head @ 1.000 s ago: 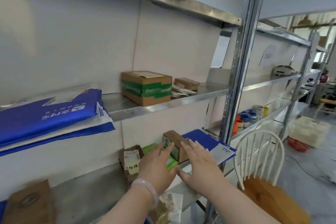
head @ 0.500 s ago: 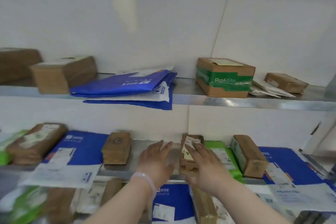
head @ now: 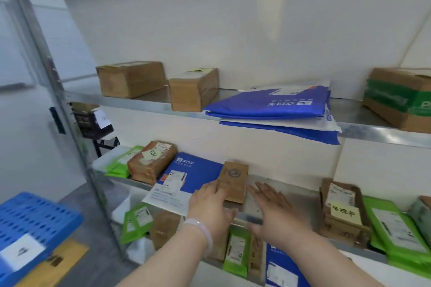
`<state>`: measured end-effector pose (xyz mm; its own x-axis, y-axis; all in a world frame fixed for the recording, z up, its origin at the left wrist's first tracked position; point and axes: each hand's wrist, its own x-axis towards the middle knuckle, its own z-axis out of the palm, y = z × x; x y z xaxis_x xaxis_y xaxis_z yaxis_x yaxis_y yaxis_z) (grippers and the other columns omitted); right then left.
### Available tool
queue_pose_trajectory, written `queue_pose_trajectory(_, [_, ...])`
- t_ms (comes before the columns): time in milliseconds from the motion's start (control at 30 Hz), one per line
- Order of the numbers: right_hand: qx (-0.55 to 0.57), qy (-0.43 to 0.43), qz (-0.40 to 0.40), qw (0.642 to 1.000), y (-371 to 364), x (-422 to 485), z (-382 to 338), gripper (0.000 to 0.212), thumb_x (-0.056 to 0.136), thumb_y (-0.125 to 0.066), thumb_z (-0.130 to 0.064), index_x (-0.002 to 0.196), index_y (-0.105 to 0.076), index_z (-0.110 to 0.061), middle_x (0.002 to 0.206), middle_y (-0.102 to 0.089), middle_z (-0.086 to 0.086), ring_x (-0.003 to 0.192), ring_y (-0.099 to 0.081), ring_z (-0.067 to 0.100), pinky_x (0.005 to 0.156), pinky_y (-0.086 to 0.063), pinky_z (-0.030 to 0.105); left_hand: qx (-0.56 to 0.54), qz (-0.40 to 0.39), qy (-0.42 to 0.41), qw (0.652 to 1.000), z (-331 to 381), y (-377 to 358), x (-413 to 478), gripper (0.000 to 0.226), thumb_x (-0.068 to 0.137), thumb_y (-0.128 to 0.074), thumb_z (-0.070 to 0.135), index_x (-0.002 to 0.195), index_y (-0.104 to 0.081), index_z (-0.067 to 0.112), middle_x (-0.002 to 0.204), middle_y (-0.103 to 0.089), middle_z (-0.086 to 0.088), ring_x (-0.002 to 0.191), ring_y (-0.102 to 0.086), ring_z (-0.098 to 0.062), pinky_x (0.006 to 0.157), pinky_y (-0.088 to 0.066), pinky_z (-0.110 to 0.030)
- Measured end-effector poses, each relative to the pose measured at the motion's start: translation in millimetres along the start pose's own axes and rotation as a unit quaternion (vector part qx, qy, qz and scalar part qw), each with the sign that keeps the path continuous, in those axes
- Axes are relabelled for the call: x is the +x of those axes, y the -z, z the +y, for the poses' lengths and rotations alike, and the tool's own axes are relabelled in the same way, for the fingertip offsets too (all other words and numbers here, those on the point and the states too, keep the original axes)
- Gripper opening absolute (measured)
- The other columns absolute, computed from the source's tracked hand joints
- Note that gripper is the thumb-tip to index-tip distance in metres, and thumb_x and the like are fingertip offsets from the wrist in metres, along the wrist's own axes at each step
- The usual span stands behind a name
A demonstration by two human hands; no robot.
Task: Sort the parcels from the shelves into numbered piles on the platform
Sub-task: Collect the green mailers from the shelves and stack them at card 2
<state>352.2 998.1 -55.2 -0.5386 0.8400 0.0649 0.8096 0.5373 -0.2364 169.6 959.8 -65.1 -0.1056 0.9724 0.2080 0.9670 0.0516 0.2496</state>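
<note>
The small brown parcel (head: pixel 234 179) is sitting near the front edge of the middle shelf (head: pixel 291 190), just right of a blue mailer (head: pixel 196 170). The left hand (head: pixel 210 208) is touching the parcel's left side with loosely extended fingers. The right hand (head: pixel 274 213) is hovering flat, with straight fingers, just right of the parcel and holding nothing.

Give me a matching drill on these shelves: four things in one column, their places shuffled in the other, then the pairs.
1. small brown cardboard box with round stamp
2. stack of blue plastic mailers
3. brown cardboard box with green tape
4. blue perforated plastic crate

A. upper shelf, far right
B. lower left of view, on no shelf
C. middle shelf, between left hand and right hand
D. upper shelf, overhanging its edge

Pairs: 1-C, 2-D, 3-A, 4-B
</note>
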Motion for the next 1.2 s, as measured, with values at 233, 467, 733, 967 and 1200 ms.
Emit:
queue_pose_trajectory(233, [0.003, 0.021, 0.012, 1.000, -23.1, 47.1, -54.2, 0.090, 0.085, -0.052, -0.060, 0.152, 0.002, -0.035, 0.162, 0.002, -0.008, 0.148, 0.004, 0.011, 0.119, 0.002, 0.031, 0.008, -0.019, 0.008, 1.000, -70.5, 4.7, 15.0, 0.071, 0.089, -0.045, 0.059, 0.150, -0.013, 0.041, 0.159, -0.016, 0.006, 0.145, -0.016, -0.017, 0.116, -0.022, -0.038])
queue_pose_trajectory(467, [0.024, 0.034, -0.031, 0.999, -56.0, 97.1, -112.1, 0.091, 0.085, -0.054, -0.059, 0.152, 0.004, -0.038, 0.161, 0.009, -0.009, 0.148, 0.010, 0.011, 0.120, 0.003, 0.035, 0.007, -0.018, 0.047, 0.999, -154.3, 11.8, 17.2, 0.071, 0.089, -0.046, 0.058, 0.150, -0.013, 0.040, 0.159, -0.018, 0.006, 0.145, -0.017, -0.016, 0.117, -0.021, -0.037])
queue_pose_trajectory(733, [0.015, 0.093, -0.058, 0.994, -78.2, 171.4, -166.8, 0.086, 0.088, -0.051, -0.058, 0.153, 0.000, -0.034, 0.161, 0.006, -0.008, 0.148, 0.010, 0.012, 0.121, 0.002, 0.037, -0.002, -0.014, 0.110, 0.994, -234.6, 11.5, 40.2, 0.071, 0.088, -0.047, 0.058, 0.149, -0.017, 0.039, 0.156, -0.024, 0.006, 0.141, -0.025, -0.018, 0.114, -0.025, -0.036])
queue_pose_trajectory(967, [0.059, 0.174, -0.075, 0.980, -107.0, 259.7, -204.6, 0.083, 0.091, -0.053, -0.050, 0.153, -0.002, -0.031, 0.162, 0.000, -0.008, 0.148, 0.005, 0.012, 0.118, -0.004, 0.032, -0.010, -0.011, 0.188, 0.982, -303.3, 6.2, 69.6, 0.067, 0.087, -0.048, 0.057, 0.147, -0.022, 0.043, 0.157, -0.022, 0.009, 0.143, -0.025, -0.018, 0.114, -0.024, -0.036])
queue_pose_trajectory(1200, [0.093, 0.196, -0.100, 0.971, -132.9, 329.1, -254.6, 0.082, 0.091, -0.057, -0.043, 0.153, -0.004, -0.031, 0.161, -0.007, -0.001, 0.148, -0.002, 0.016, 0.119, -0.012, 0.033, -0.030, -0.039, 0.257, 0.965, -377.9, 3.8, 89.9, 0.064, 0.089, -0.047, 0.055, 0.147, -0.020, 0.046, 0.155, -0.026, 0.012, 0.142, -0.025, -0.017, 0.116, -0.024, -0.038])
